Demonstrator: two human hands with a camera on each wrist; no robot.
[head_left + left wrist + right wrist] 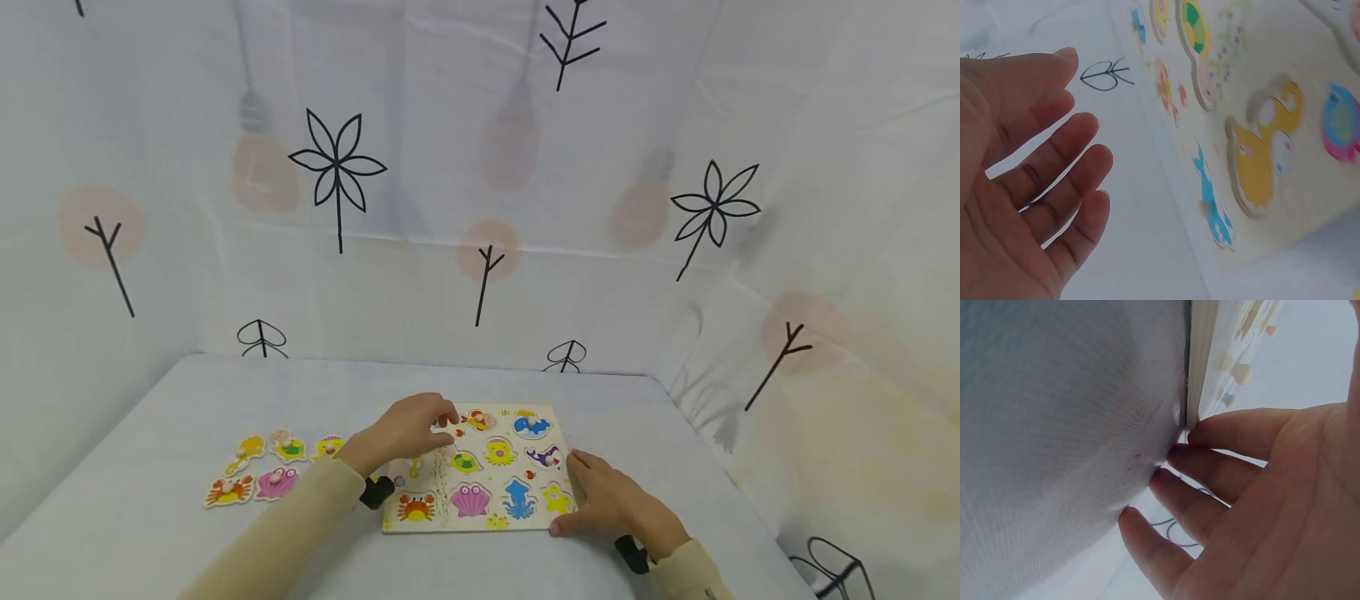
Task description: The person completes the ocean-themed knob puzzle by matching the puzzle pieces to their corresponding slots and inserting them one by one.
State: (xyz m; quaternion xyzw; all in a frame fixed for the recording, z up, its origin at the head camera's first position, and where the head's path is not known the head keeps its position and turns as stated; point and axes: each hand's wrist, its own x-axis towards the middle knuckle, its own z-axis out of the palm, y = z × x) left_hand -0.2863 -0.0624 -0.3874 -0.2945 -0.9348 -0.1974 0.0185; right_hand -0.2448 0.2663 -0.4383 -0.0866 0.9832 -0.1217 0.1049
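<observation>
A wooden puzzle board point(517, 483) with printed sea animals lies flat on the white table. My left hand point(411, 429) hovers over its far left part, fingers loosely bent and apart, holding nothing. In the left wrist view, a blue knobbed piece point(1211, 206) sits near the board's edge, beside a yellow seahorse picture point(1257, 169) in its slot. My right hand point(611, 496) rests at the board's right side, its fingertips touching the table and the board's edge point(1200, 369). A knobbed whale piece point(532, 426) lies in the far right slot.
Left of the board lie several loose knobbed pieces: a crab point(229, 491), a pink shell point(277, 482), a turtle point(288, 447), a yellow seahorse-like piece point(245, 454) and a yellow octopus point(327, 447) partly behind the left arm. A patterned white curtain point(420, 292) stands behind the table.
</observation>
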